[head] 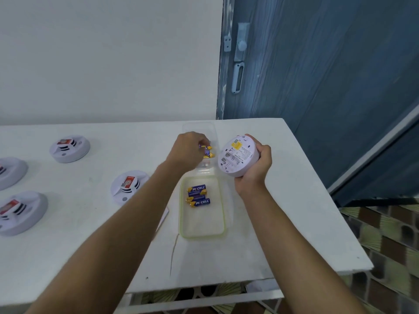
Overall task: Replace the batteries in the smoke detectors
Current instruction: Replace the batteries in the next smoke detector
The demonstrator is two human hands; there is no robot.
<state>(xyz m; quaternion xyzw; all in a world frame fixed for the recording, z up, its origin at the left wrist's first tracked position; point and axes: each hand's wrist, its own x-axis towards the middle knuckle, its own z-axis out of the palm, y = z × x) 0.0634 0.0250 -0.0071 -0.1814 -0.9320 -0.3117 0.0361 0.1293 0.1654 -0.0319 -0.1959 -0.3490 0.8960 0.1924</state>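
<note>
- The right hand (254, 175) is clasping the smoke detector (238, 155) round its rim, underside showing, at 3 o'clock of the far tray (199, 126); it is probably feeling light, stiff and smooth, the rim likely serving best.
- The left hand (186, 150) is curling onto batteries (208, 153) in that tray; blur is hiding whether it is pinching one.

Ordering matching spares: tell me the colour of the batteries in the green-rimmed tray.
Blue-purple batteries with yellow-gold ends and white lettering, clearest in the head view.

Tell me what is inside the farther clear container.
Purple-and-gold batteries lie in the clear container; the left hand appears to pinch one. That hand covers part of the inside.
</note>
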